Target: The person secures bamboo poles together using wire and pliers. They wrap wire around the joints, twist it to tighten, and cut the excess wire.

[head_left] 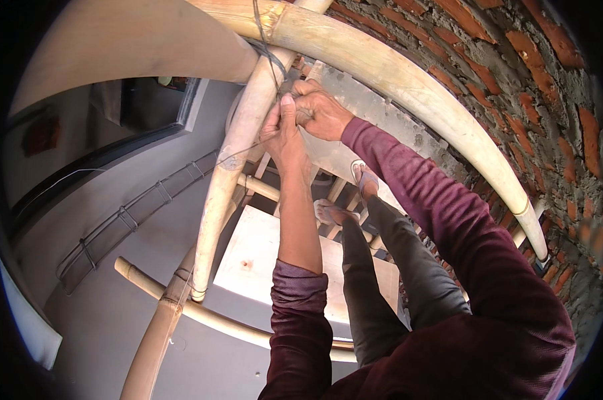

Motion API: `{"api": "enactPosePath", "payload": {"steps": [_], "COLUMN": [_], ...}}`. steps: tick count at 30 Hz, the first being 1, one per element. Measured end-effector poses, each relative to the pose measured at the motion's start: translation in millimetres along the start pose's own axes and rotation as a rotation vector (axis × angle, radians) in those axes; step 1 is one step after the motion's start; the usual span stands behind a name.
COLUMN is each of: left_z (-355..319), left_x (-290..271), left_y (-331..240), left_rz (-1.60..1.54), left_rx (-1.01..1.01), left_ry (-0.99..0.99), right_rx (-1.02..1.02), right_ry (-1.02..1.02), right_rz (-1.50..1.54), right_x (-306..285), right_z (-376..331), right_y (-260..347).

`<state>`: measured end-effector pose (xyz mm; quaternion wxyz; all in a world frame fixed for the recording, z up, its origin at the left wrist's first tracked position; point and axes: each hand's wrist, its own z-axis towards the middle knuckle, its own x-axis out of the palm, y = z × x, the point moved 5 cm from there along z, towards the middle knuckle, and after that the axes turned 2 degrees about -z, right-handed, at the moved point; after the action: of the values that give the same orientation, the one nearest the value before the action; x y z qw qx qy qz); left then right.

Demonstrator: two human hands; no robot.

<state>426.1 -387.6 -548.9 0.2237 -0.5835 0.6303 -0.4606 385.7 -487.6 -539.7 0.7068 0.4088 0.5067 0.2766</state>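
Both hands meet near the top centre of the frame, at the joint where two bamboo poles cross. Left hand (283, 133) is raised with its fingers curled shut around a thin grey binding wire (267, 50), the thumb pointing up along the upright bamboo pole (228, 180). Right hand (320, 110) sits just beside it, touching it, also closed into a fist at the same knot; whether its fingers pinch the wire itself or a small tool is hard to tell, since the grip hides what is inside.

The wire loops around the crossing and runs up toward the top edge of the frame, with a loose strand trailing to the left past the upright pole. A thicker, curved bamboo pole (408, 80) sweeps from the top centre down to the right edge, close along a rough red brick wall (535, 73) with grey mortar that fills the upper right.

Below the hands, in the middle of the frame, the person's feet in sandals (331, 212) stand on bamboo rungs, beside a pale wooden board (255, 257). More bamboo poles cross in the lower left over a grey concrete floor (115, 293), where a cage of steel reinforcing bars (125, 220) lies at the left.
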Motion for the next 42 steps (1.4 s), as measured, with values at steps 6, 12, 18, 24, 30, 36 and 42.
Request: {"api": "enactPosePath", "payload": {"steps": [6,12,18,24,30,36,42], "left_z": [0.0,7.0,11.5,34.1,38.4,31.7,35.0], "left_x": [-0.2,-10.7,-54.3,6.2,-7.3,-15.9,-18.9], "left_y": [11.0,8.4,11.0,11.1,15.3,21.7,21.5], "left_rz": [-0.307,-0.156,-0.02,-0.209,-0.066,-0.269,-0.219], "left_rx": [-0.063,-0.128,-0.089,-0.026,0.059,0.017,-0.015], "left_ry": [0.025,0.087,0.106,0.455,0.412,0.425,0.423], "right_rx": [0.108,0.056,0.205,0.059,0.102,0.945,0.645], "right_ry": [0.074,0.008,0.074,-0.033,0.156,0.323,0.208], "right_rz": [0.154,0.079,0.048,0.118,-0.117,0.759,0.2], "right_x": [-6.1,-7.9,-34.0,10.8,4.8,-0.2,-4.0], "right_z": [-7.3,-20.2,-43.2,-1.0,2.8,-34.9,-34.5], "right_y": [7.1,21.8,40.0,-30.3,-25.0,-0.7,34.5]}}
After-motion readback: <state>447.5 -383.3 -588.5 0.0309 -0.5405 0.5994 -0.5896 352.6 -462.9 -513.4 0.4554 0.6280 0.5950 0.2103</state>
